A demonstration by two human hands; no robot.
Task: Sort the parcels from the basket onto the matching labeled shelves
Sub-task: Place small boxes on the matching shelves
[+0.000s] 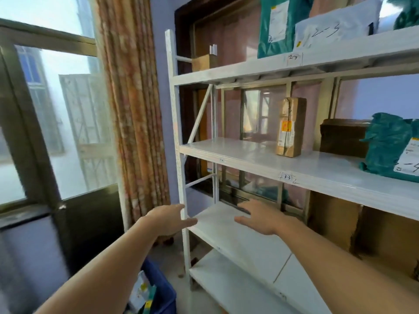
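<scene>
**Both hands empty at the third shelf**

My left hand is out in front of the white upright post of the shelving rack; grip wide, fingers straight, holding nothing. The post crosses my fingertips, so I cannot tell whether they touch it. My right hand hovers, palm down, over the bare third shelf; grip likewise wide and empty.

Parcels: the blue basket sits on the floor at lower left, under my left forearm, with parcels visible inside. Already shelved:
- a brown carton upright on the middle shelf, with a dark box and a teal mailer bag further right.
- a teal bag and a white bag on the top shelf, and a small carton at its left end.

Handwritten labels mark the shelf edges; blurred. Large cardboard boxes fill the right of the third shelf.

Surroundings: patterned curtain and window left of the rack.
</scene>
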